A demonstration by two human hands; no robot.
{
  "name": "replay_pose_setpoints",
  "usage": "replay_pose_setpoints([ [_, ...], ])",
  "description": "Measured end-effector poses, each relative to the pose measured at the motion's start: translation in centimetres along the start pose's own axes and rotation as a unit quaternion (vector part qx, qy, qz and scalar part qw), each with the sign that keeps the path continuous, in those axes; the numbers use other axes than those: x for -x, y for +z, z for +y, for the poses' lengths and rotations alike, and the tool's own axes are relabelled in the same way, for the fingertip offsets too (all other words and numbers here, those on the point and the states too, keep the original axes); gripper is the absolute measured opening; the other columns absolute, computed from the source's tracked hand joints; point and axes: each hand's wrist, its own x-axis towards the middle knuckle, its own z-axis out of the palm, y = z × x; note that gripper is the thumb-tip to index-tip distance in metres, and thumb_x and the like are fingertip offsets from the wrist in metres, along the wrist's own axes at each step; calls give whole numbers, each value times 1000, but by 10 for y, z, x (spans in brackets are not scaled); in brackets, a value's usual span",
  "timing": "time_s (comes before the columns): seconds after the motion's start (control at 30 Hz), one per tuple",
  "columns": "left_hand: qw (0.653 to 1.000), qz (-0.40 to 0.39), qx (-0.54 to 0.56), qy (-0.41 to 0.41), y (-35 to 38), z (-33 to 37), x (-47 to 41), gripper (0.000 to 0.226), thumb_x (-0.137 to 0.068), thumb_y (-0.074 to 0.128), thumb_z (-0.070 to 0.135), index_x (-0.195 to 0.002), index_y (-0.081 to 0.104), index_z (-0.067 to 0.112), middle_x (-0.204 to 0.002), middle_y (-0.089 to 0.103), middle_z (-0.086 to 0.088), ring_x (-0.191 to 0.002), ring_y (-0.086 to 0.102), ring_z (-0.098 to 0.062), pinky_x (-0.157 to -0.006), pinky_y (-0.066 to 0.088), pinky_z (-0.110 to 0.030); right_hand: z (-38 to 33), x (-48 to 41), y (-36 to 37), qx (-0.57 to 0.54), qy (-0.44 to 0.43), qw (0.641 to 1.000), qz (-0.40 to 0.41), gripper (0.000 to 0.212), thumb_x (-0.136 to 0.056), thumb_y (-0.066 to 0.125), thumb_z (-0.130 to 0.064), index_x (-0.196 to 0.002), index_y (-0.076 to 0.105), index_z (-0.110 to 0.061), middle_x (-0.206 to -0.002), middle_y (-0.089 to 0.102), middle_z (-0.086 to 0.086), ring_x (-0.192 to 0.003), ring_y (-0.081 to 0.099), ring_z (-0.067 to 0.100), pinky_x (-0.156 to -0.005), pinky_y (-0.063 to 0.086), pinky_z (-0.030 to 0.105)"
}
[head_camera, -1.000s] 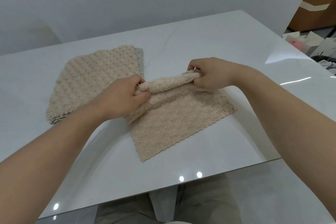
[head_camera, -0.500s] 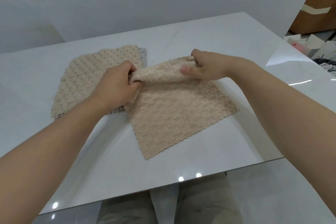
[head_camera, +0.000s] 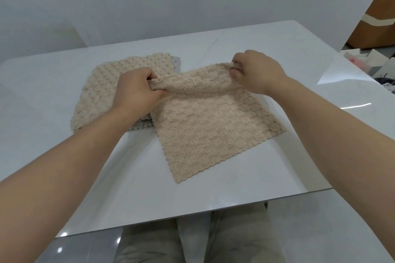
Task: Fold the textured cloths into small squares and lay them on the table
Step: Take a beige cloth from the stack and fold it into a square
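Observation:
A beige textured cloth (head_camera: 209,130) lies spread on the white table (head_camera: 139,188), its near scalloped edge toward me. My left hand (head_camera: 136,89) pinches its far left corner and my right hand (head_camera: 254,70) pinches its far right corner. The far edge is lifted off the table between them and sags a little. To the left lies a stack of cloths (head_camera: 100,89), beige with a bubble texture on top and a grey one showing underneath at its edges.
A grey wall stands behind the table. Cardboard boxes (head_camera: 376,23) and small clutter (head_camera: 367,66) sit past the table's right side. My knees show below the table's near edge.
The far edge, earlier rolled toward me, has been carried away from me and my hands have spread apart, so the cloth now lies nearly unfolded.

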Motion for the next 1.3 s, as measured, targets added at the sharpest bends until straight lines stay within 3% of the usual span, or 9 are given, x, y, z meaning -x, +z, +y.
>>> replay_pose_setpoints([
  [0.17, 997, 22, 67, 8, 0, 7, 23, 17, -89, 76, 22, -105, 70, 19, -90, 65, 13, -88, 60, -8, -73, 43, -14, 6, 21, 6, -6, 37, 998, 42, 24, -102, 51, -40, -104, 67, -21, -96, 65, 2, -90, 61, 29, -72, 51, 39],
  [0.23, 995, 19, 90, 38, 1, 8, 40, 15, -91, 73, 20, -106, 70, 23, -92, 67, 15, -85, 62, -2, -75, 44, -11, 7, 36, 7, -68, 71, 993, 65, 20, -100, 54, -34, -101, 69, -20, -91, 70, 1, -87, 65, 28, -74, 55, 41],
  [0.37, 987, 28, 76, 142, 13, -3, 79, 23, -84, 74, 1, -100, 72, 16, -99, 74, 5, -102, 70, -11, -89, 55, -25, -2, 71, 10, -274, 207, 936, 74, 27, -90, 52, -13, -101, 75, -22, -90, 73, -8, -86, 70, 14, -84, 58, 33],
  [0.47, 981, 31, 88, 170, 24, -6, 105, 24, -79, 76, -7, -94, 72, 11, -103, 73, 2, -117, 66, -12, -103, 49, -24, -10, 94, 12, -320, 276, 901, 97, 33, -89, 45, -16, -95, 76, -25, -89, 71, -14, -91, 68, 12, -87, 55, 31],
  [0.57, 981, 31, 103, 165, 32, -3, 125, 23, -77, 78, -7, -90, 71, 11, -103, 72, 3, -120, 65, -11, -104, 48, -26, -16, 114, 13, -330, 294, 889, 121, 29, -92, 46, -21, -93, 74, -27, -87, 68, -19, -89, 64, 7, -85, 49, 27],
  [0.8, 972, -5, 88, 217, 42, -1, 152, 15, -83, 73, -1, -89, 67, 11, -105, 71, 3, -128, 61, -13, -102, 52, -31, -19, 144, 29, -269, 246, 920, 144, 16, -91, 60, -20, -105, 67, -26, -105, 61, -9, -96, 54, 5, -83, 37, 10],
  [0.9, 952, -10, 53, 302, 44, -6, 156, 2, -88, 67, 5, -89, 69, 4, -106, 71, -6, -132, 59, -22, -106, 51, -31, -20, 153, 32, -249, 231, 929, 149, 17, -92, 61, -18, -107, 66, -24, -107, 58, -8, -96, 53, 5, -87, 42, 17],
  [1.07, 950, -4, 43, 310, 46, -10, 157, 11, -89, 76, 13, -87, 71, 3, -102, 71, -7, -129, 60, -24, -108, 49, -30, -20, 163, 34, -206, 203, 943, 163, 18, -92, 62, -12, -107, 67, -19, -111, 58, -3, -95, 47, 0, -84, 32, -1],
  [1.3, 948, -3, 33, 318, 47, -11, 157, 23, -89, 81, 28, -85, 75, 6, -99, 73, -5, -126, 63, -25, -99, 55, -37, -23, 167, 41, -187, 198, 950, 150, 18, -92, 60, -10, -107, 67, -16, -115, 56, 1, -109, 52, 14, -87, 25, -4],
])
